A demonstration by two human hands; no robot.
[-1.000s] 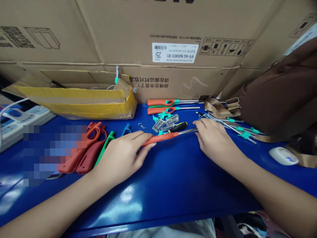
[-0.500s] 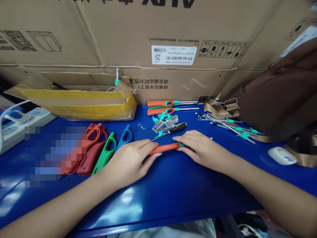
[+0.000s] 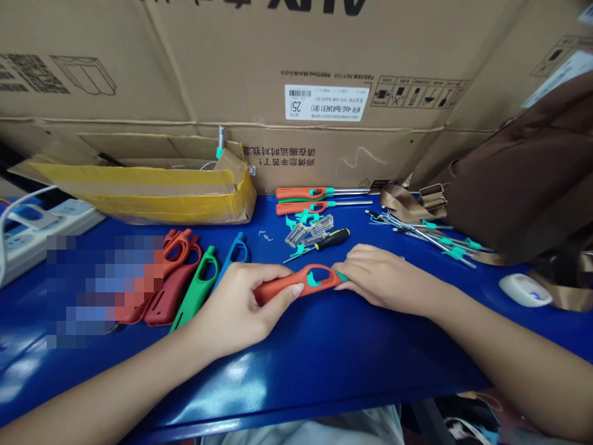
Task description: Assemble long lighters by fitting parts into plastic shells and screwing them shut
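Note:
My left hand (image 3: 252, 303) is wrapped round the orange handle of a long-necked lighter (image 3: 296, 278), thumb along its near side. A teal trigger shows in the handle's oval opening, which faces me. At the other end my right hand (image 3: 370, 275) pinches the teal collar; the metal tube is mostly hidden under that hand. Just beyond lie a black-and-yellow screwdriver (image 3: 332, 240), clear plastic lighter tanks (image 3: 308, 231) and small teal triggers (image 3: 301, 219). Left of my left hand are a green handle shell (image 3: 199, 283), a blue one (image 3: 234, 258) and several red and orange ones (image 3: 171, 290).
Two orange lighters (image 3: 301, 208) lie before the cardboard wall (image 3: 231, 62). A yellow-taped box (image 3: 152, 204) and a power strip (image 3: 41, 238) stand left. To the right are metal lighter tubes (image 3: 438, 236), a brown bag (image 3: 519, 167) and a white mouse-like device (image 3: 524, 290) on the blue table (image 3: 301, 377).
The lighter has been rolled in my hands, so its broad side and oval trigger opening now face me. My left thumb has shifted onto the handle's side.

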